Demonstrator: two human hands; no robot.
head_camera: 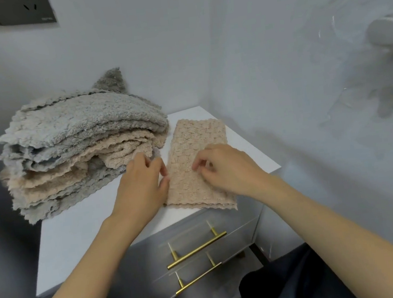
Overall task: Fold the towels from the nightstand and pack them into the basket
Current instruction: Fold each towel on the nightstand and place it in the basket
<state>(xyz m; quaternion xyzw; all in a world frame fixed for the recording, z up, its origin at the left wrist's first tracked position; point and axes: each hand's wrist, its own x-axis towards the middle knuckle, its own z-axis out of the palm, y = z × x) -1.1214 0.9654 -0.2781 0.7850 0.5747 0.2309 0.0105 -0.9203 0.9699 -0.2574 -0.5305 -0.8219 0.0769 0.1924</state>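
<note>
towel stack (78, 149): nine o'clock on the nightstand (77, 239), grey and beige, loosely piled and not yet folded.
left hand (142, 181): pinches the strip's left edge, likely to square the fold.
beige towel (196, 138): centre, a folded strip running twelve to six.
right hand (225, 167): curled fingers pinch the strip's top layer.
basket: out of sight, so its contents cannot be told.

pale grey walls (176, 39), dark socket panel (1, 12)

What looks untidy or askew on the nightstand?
The towel pile is ragged: its layers are misaligned, it overhangs the left edge of the nightstand, and one grey corner sticks up behind. The beige towel juts slightly past the front edge.
</note>
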